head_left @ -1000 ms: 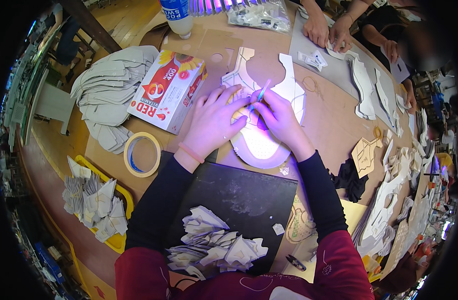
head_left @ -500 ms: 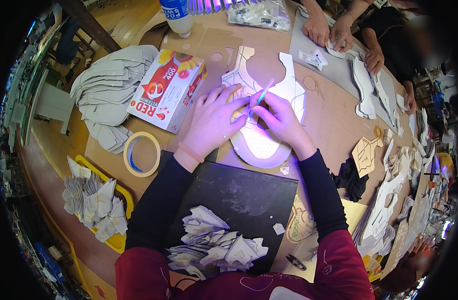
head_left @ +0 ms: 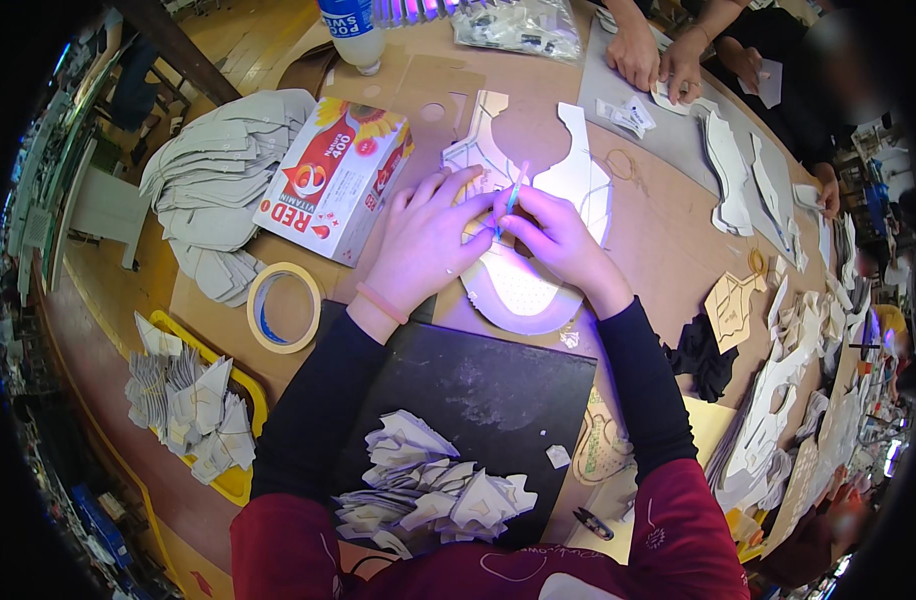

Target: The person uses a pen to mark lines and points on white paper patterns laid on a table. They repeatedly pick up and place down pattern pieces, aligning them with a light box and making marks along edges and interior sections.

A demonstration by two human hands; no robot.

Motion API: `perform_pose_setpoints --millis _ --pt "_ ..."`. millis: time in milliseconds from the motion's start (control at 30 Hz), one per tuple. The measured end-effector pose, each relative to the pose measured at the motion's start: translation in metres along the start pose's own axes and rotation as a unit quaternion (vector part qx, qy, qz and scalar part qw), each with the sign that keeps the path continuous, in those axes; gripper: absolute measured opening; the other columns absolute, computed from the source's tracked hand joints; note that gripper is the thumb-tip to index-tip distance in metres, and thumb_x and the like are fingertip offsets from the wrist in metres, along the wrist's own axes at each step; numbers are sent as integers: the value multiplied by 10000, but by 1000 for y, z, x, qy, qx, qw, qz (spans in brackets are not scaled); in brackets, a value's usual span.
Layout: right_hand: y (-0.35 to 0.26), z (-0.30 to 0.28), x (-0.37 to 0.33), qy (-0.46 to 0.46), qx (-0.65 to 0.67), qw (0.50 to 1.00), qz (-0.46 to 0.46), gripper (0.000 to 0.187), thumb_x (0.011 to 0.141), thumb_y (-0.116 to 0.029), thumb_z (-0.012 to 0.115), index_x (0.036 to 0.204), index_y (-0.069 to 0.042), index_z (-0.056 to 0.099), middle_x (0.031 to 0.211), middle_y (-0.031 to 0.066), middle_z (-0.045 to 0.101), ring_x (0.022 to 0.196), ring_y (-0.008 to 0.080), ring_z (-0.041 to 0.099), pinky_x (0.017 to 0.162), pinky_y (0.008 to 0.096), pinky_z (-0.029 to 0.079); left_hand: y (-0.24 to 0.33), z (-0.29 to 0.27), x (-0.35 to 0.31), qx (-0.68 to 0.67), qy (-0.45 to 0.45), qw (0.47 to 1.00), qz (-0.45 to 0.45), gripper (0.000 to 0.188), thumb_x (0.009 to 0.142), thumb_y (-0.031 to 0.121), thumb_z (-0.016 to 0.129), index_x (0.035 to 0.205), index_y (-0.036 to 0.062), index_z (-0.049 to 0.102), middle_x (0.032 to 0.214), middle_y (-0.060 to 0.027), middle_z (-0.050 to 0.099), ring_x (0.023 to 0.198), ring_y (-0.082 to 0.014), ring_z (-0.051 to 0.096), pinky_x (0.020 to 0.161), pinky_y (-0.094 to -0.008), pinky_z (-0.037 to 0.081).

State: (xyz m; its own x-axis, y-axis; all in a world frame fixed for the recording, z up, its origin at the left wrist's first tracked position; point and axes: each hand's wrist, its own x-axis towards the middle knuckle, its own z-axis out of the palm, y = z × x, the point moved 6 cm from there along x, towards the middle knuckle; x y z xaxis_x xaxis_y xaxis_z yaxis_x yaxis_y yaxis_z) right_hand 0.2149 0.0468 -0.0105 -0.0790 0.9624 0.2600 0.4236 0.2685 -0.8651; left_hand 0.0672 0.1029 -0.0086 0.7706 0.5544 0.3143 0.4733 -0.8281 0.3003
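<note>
Tilted more upright than half a second ago, the slim pen [head_left: 515, 192] is pinched in the right hand [head_left: 558, 235] above the white, U-shaped shoe-upper piece [head_left: 518, 290]. Fingers spread, the left hand [head_left: 428, 232] presses across that piece on the brown worktop [head_left: 668, 240].

Carton [head_left: 320, 185]: is lying right of a stack [head_left: 218, 180], behind the tape roll [head_left: 314, 306].
Bottle [head_left: 358, 45]: is standing behind the carton.
Board [head_left: 478, 370]: is lying before the cut panel [head_left: 518, 300], bearing a heap [head_left: 433, 490].
Tray [head_left: 260, 410]: is sitting left of the board, holding pieces [head_left: 198, 412].
</note>
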Motion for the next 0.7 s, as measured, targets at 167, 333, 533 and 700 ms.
perform_pose_setpoints --millis 167,333,533,700 --pt "5 -1 -2 14 26 999 17 79 970 -110 627 1025 -53 635 862 95 647 776 205 617 739 340 503 0 0 0 2 -2 1000 -1 389 909 379 625 1260 221 674 1451 -19 545 1329 -239 491 1027 -469 385" --pt "4 -2 -1 6 26 998 56 93 981 -99 627 1051 -44 653 891 67 652 801 151 612 753 311 504 0 -1 0 -24 -54 998 -26 417 943 390 605 1307 191 647 1525 -37 487 1373 -306 462 1124 -500 346" --pt "-3 -43 -4 310 107 944 -23 140 1033 -120 586 1080 -21 674 928 24 640 901 116 592 834 258 482 0 -4 0 -19 -76 997 -27 456 943 378 603 1390 287 615 1527 -37 489 1377 -302 462 1121 -497 359" --pt "-19 -112 -60 397 230 889 8 219 1065 -187 570 1103 7 665 953 28 659 887 119 586 817 281 485 3 0 3 1 -70 998 -8 479 947 379 608 1418 295 598 1537 -47 479 1380 -317 461 1134 -495 364"
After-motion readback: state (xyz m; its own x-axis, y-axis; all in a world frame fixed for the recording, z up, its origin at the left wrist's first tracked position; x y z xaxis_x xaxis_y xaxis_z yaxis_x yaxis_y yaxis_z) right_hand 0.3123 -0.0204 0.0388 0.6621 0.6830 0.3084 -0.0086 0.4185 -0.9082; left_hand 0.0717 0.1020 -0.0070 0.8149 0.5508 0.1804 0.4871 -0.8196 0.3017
